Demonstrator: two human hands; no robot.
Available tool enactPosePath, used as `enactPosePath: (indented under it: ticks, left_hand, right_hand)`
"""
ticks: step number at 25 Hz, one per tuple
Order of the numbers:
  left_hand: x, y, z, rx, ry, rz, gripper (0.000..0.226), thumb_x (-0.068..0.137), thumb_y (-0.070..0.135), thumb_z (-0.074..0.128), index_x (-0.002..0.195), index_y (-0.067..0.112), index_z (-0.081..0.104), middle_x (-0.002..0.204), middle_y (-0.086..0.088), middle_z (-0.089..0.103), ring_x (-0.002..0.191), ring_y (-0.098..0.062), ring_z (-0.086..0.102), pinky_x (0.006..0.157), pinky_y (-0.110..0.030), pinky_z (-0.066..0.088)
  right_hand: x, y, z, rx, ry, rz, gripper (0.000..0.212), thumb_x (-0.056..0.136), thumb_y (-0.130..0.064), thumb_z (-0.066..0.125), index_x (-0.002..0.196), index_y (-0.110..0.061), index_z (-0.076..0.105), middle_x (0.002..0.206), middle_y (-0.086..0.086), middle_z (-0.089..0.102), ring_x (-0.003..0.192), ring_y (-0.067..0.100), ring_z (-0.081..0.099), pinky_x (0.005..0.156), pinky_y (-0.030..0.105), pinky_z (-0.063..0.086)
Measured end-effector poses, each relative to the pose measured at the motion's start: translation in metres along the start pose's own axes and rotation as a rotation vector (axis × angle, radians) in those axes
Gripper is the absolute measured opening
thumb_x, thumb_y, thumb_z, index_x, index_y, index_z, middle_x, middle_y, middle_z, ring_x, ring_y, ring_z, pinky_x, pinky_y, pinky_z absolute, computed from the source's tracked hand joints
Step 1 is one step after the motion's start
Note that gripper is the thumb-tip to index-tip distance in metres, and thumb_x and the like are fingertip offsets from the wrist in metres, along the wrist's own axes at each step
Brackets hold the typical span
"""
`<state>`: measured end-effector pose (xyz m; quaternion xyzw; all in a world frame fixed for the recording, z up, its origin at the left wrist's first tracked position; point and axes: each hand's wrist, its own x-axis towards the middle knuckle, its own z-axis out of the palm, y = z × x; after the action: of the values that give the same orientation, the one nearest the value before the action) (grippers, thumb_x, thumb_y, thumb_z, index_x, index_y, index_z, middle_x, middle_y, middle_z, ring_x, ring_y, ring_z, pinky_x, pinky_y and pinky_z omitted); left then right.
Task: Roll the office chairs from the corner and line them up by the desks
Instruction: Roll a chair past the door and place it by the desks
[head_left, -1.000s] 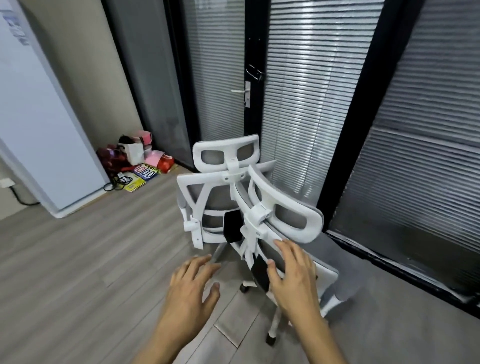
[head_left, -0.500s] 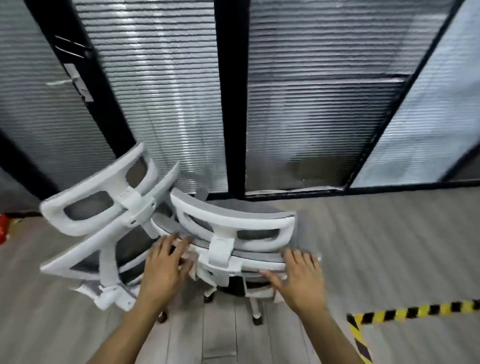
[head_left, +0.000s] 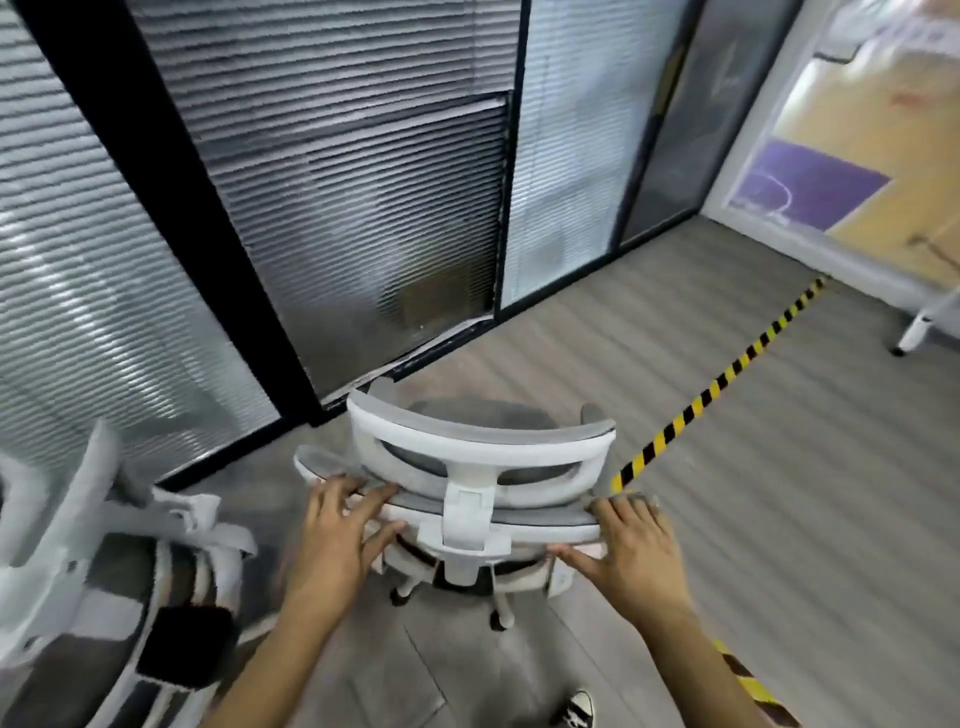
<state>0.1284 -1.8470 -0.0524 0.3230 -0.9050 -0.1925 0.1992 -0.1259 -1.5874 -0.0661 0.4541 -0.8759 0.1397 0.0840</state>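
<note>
While no worktop shows anywhere in view, the task looks barely begun: the chair (head_left: 478, 467) stands on the floor (head_left: 779, 493) close to the blind-covered partition (head_left: 363, 208), and a second chair (head_left: 119, 561), blurred, sits just beside it on the left. Neither is lined up anywhere yet, so both have to be rolled off. The left hand (head_left: 332, 540) grips the left end of the chair's backrest top, fingers over the rim and thumb underneath. The right hand (head_left: 631, 551) clasps the right end likewise. Both forearms reach forward, roughly level, seemingly set to push. Striped tape (head_left: 727, 371) crosses the floor to the right, and a shoe (head_left: 576, 709) shows below.
</note>
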Motion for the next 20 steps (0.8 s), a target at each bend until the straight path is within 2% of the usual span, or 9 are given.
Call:
enactPosePath:
  ticks: [3,8,10,12,13,17,20]
  left_hand:
    - [0.05,0.05,0.045,-0.051,-0.069,0.169,0.047,0.085,0.059,0.053,0.118,0.029,0.07,0.116,-0.005,0.054,0.121,-0.032,0.049,0.098,-0.028,0.034]
    - [0.129,0.155,0.137,-0.106,-0.17,0.352,0.047,0.084,0.063,0.054,0.119,0.035,0.068,0.113,-0.003,0.052,0.114,-0.032,0.051,0.096,-0.046,0.045]
    - [0.165,0.208,0.173,-0.123,-0.196,0.419,0.048,0.084,0.062,0.056,0.118,0.031,0.07,0.109,-0.002,0.053,0.108,-0.029,0.051,0.098,-0.042,0.042]
    - [0.198,0.264,0.211,-0.142,-0.216,0.471,0.05,0.084,0.063,0.056,0.12,0.032,0.07,0.109,-0.001,0.053,0.106,-0.027,0.051,0.097,-0.032,0.038]
    - [0.213,0.291,0.23,-0.144,-0.233,0.498,0.05,0.084,0.065,0.055,0.121,0.033,0.069,0.11,-0.001,0.053,0.105,-0.027,0.052,0.096,-0.032,0.039]
    - [0.265,0.396,0.301,-0.141,-0.301,0.604,0.05,0.084,0.065,0.052,0.121,0.036,0.067,0.108,0.002,0.051,0.104,-0.027,0.052,0.092,-0.04,0.047]
    - [0.301,0.474,0.352,-0.17,-0.313,0.665,0.049,0.084,0.063,0.052,0.121,0.035,0.068,0.113,0.001,0.053,0.109,-0.026,0.048,0.094,-0.039,0.046]
  right_hand:
    - [-0.021,0.057,-0.012,-0.013,0.058,0.171,0.061,0.082,-0.08,0.054,0.097,-0.021,0.063,0.089,-0.007,0.055,0.088,0.024,0.054,0.089,0.039,0.043]
    - [-0.039,0.172,-0.027,-0.029,0.144,0.384,0.069,0.083,-0.083,0.044,0.102,-0.018,0.059,0.1,-0.005,0.056,0.1,0.023,0.053,0.109,0.044,0.037]
    - [-0.036,0.228,-0.038,-0.045,0.15,0.452,0.069,0.084,-0.083,0.044,0.103,-0.018,0.058,0.099,-0.004,0.054,0.102,0.025,0.055,0.115,0.047,0.033]
    - [-0.031,0.289,-0.049,-0.072,0.173,0.491,0.069,0.084,-0.083,0.044,0.101,-0.018,0.057,0.097,-0.003,0.054,0.1,0.026,0.055,0.115,0.05,0.034]
    - [-0.027,0.317,-0.056,-0.087,0.178,0.517,0.069,0.084,-0.083,0.044,0.1,-0.017,0.057,0.097,-0.003,0.054,0.1,0.026,0.055,0.114,0.051,0.034]
    - [-0.027,0.424,-0.076,-0.113,0.113,0.651,0.073,0.084,-0.086,0.038,0.107,-0.019,0.054,0.105,-0.003,0.054,0.109,0.025,0.054,0.118,0.051,0.029]
    - [-0.023,0.503,-0.091,-0.147,0.14,0.714,0.07,0.083,-0.087,0.037,0.108,-0.023,0.05,0.104,-0.006,0.05,0.111,0.02,0.051,0.12,0.049,0.025]
